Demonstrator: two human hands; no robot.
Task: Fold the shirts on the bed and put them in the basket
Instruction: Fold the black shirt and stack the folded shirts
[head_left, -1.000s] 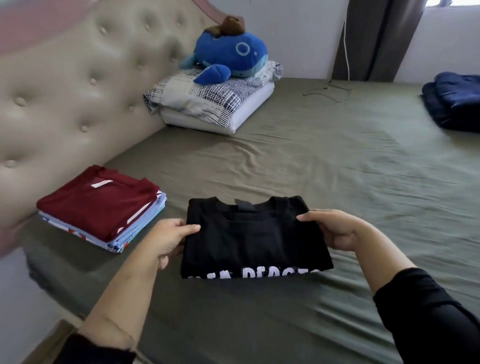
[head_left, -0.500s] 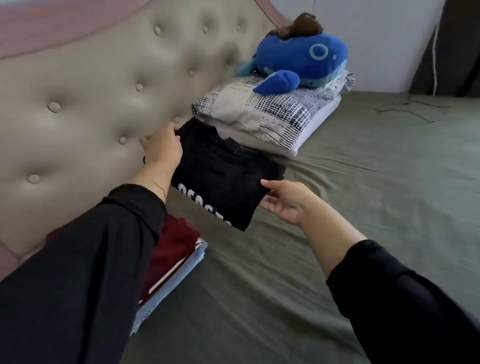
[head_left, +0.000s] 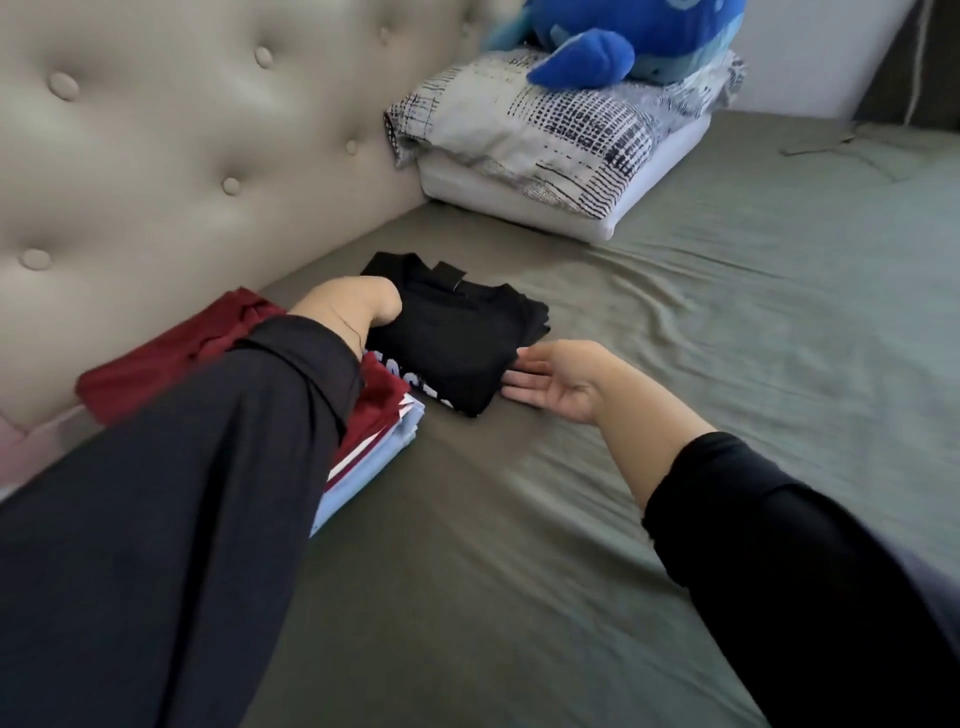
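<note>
Lowered since before, the folded black printed shirt (head_left: 457, 343) now lies on the olive bedsheet (head_left: 727, 364); left hand (head_left: 345, 306) seemingly grips it, right hand (head_left: 558, 379) flat, fingers straight.

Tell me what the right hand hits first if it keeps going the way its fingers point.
The right hand lies open, fingertips pointing left at the folded black shirt. It would meet that shirt's near edge at once; the fingertips look to be touching it already, though contact is hard to confirm.
</note>
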